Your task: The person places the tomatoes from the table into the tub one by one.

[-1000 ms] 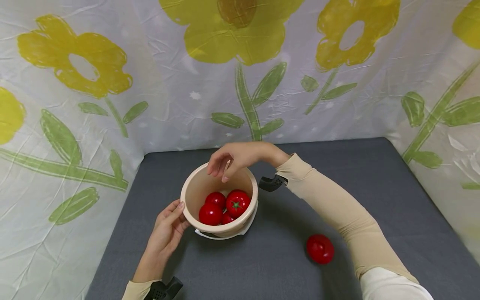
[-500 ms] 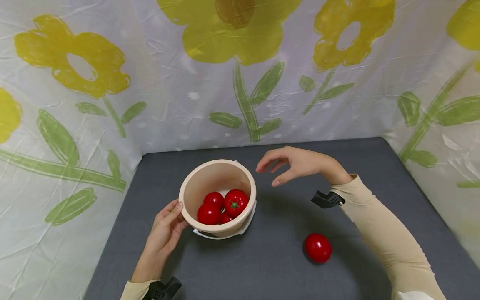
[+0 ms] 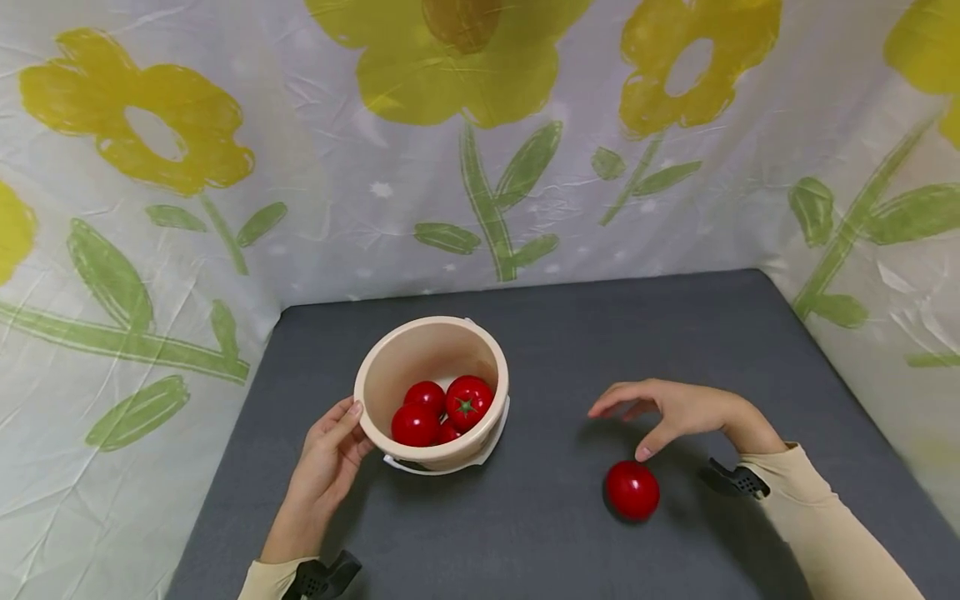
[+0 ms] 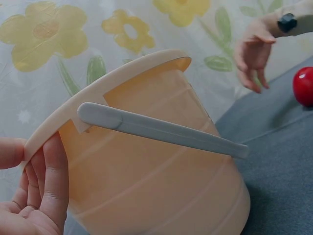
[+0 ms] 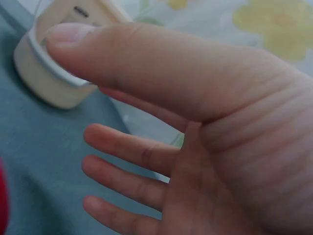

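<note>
A cream bucket (image 3: pixel 382 367) with a white handle (image 4: pixel 166 132) stands tilted on the table, several red tomatoes (image 3: pixel 415 425) inside it. My left hand (image 3: pixel 330 458) pinches its rim at the left, thumb on top and fingers beneath, as the left wrist view also shows. Over the right part of the table hovers my right hand (image 3: pixel 675 417), fingers spread and holding nothing. Just below its thumb lies a single tomato (image 3: pixel 632 490) on the cloth; in the head view I cannot tell a touch, while the right wrist view shows only a red edge of it.
A dark grey cloth (image 3: pixel 540 533) covers the table. Behind and at the sides hangs a pale curtain (image 3: pixel 337 208) printed with yellow flowers. Each wrist wears a black camera, one of them the left wrist camera (image 3: pixel 322 577).
My right hand has moved from above the bucket rightward and toward me, close to the loose tomato. That tomato rolled slightly early on. The left hand keeps its hold on the rim.
</note>
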{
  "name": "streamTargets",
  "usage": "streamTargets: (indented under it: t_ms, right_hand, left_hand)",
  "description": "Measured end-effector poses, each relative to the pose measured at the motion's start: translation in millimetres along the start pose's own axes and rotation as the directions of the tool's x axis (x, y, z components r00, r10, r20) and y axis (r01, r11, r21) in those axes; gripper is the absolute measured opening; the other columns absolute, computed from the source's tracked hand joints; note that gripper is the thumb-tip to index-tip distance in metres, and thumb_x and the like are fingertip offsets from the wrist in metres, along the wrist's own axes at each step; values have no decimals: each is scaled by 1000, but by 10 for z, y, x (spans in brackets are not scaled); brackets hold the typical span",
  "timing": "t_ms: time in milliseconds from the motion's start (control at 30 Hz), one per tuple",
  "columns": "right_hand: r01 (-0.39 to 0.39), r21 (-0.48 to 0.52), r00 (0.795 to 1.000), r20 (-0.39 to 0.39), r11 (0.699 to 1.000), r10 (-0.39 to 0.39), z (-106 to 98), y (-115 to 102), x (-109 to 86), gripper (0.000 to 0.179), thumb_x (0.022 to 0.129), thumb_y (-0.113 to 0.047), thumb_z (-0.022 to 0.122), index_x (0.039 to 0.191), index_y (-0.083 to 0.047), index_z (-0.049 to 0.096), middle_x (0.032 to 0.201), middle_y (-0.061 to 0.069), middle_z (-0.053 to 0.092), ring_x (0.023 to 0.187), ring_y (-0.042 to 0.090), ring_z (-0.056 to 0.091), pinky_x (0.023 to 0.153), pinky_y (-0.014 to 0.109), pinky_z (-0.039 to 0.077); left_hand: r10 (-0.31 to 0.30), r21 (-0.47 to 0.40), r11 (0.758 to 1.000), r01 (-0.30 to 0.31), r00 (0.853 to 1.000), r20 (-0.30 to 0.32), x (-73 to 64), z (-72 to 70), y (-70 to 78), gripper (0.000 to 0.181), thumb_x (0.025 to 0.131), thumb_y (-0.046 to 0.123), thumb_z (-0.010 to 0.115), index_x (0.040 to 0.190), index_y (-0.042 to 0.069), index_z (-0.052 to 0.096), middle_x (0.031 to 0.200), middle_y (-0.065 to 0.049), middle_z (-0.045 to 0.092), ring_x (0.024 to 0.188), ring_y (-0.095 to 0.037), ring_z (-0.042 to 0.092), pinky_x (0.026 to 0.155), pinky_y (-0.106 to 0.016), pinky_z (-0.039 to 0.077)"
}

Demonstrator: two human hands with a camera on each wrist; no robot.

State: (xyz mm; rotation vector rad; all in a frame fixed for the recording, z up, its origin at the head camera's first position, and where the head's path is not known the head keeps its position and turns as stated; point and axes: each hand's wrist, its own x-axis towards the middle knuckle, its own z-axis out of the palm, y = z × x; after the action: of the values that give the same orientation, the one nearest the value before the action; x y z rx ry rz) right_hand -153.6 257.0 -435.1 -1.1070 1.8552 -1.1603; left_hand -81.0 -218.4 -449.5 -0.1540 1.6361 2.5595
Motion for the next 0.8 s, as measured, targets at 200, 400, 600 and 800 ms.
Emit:
streamTargets:
  t_ms: [200, 400, 600, 800]
  right_hand:
    - [-56, 77, 998, -11, 995, 57, 215, 140, -137, 60, 87, -4, 71, 142, -4, 48, 143, 19, 49, 132, 7, 48, 105, 39, 47]
    - [-133, 97, 991, -7, 986, 135, 375, 288, -207, 64, 84, -9, 75, 142, -7, 49, 143, 14, 50, 131, 16, 49, 102, 41, 46]
    - [-169, 115, 985, -2, 979, 170, 505, 398, -237, 60, 83, -12, 75, 139, -9, 53, 138, 14, 52, 122, 8, 49, 97, 32, 45]
    - [-131, 124, 990, -34, 984, 136, 565, 440, -240, 55, 82, -11, 76, 133, -5, 56, 131, 18, 55, 116, 8, 53, 93, 29, 49]
  left_hand:
    - [-1, -9, 1000, 1, 1000, 3, 1, -1, -3, 17, 105, 13, 46, 117, 8, 56, 106, 0, 67, 86, -9, 67, 72, -21, 60]
    - [-4, 4, 1000, 4, 1000, -10, 8, 5, 1, 17, 104, 14, 48, 118, 8, 56, 107, 1, 67, 86, -9, 67, 72, -21, 60]
    - [-8, -1, 1000, 8, 1000, -15, -5, 7, 10, 17, 104, 14, 48, 118, 8, 55, 108, 0, 67, 86, -10, 67, 72, -21, 60]
    - [-4, -12, 1000, 3, 1000, -7, -5, 7, -1, 16, 104, 13, 48, 116, 9, 57, 107, 0, 68, 85, -10, 67, 72, -21, 60]
